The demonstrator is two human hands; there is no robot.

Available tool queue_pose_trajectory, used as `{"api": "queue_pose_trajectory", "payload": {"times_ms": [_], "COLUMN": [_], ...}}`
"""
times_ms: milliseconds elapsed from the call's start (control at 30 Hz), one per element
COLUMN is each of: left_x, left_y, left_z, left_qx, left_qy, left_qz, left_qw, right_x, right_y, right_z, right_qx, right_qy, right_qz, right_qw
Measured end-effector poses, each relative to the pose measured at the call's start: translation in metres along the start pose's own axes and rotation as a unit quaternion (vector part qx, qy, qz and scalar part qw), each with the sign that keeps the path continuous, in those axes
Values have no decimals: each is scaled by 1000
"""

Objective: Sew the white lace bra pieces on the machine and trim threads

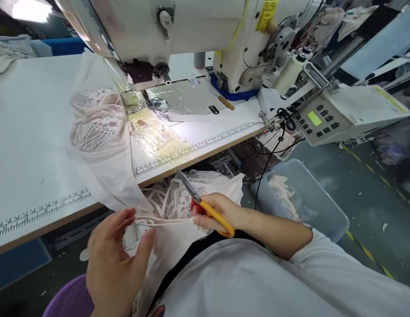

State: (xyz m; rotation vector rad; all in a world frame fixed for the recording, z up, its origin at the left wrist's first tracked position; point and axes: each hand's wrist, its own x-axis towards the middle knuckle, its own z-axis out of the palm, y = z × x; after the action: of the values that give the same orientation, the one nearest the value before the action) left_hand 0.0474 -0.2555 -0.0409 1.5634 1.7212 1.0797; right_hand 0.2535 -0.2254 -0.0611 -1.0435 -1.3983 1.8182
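Observation:
My right hand [221,209] is closed around scissors [218,218] with yellow handles, their blades pointing up and left toward the table edge. Its fingertips also meet the edge of a pale garment [178,237] across my lap. Over the garment's left part, my left hand [114,259] has its thumb and fingers apart, with no grip on the cloth visible. Pale lace cups [97,121] lie on the table, and their fabric hangs over the front edge toward my hands. More lace fabric [185,193] is bunched below the edge.
A sewing machine [188,26] stands over the white table [33,132], which has a printed ruler edge. An awl [226,103] and a black blade [213,110] lie near its base. To the right are a control box [350,112] and plastic bin [313,189]; a purple basket [71,299] sits lower left.

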Motion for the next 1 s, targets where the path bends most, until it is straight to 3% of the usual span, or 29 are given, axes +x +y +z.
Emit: {"api": "queue_pose_trajectory", "payload": {"times_ms": [67,133,167,233,333,467,533,633,733,867,1000], "left_x": [3,8,10,15,21,27,30,33,35,33,28], "left_y": [8,15,18,21,22,22,23,24,29,41,48], "left_z": [0,5,9,16,22,18,15,11,7,4,9], "left_qx": [116,166,180,211,217,107,30,-93,-189,-260,-300], "left_qy": [-37,-136,-177,-209,-248,-293,-290,-288,-274,-250,-203], "left_qz": [213,363,399,412,339,99,-12,-128,-203,-268,-294], "left_qw": [969,907,882,861,881,945,957,944,921,893,885], "right_x": [0,0,0,0,0,0,1,5,7,4,-3], "right_y": [-2,-5,-6,-7,-8,-3,2,5,0,-17,-24], "right_z": [-1,-2,-3,-3,-3,2,6,14,19,20,16], "right_qx": [-7,-40,-60,-98,-147,-161,-138,-90,-65,-35,-29], "right_qy": [-15,-30,-35,-42,-16,40,47,49,56,41,36], "right_qz": [7,7,0,-25,-60,-122,-140,-139,-113,-89,-84], "right_qw": [1000,999,998,994,987,978,979,985,990,995,995]}}
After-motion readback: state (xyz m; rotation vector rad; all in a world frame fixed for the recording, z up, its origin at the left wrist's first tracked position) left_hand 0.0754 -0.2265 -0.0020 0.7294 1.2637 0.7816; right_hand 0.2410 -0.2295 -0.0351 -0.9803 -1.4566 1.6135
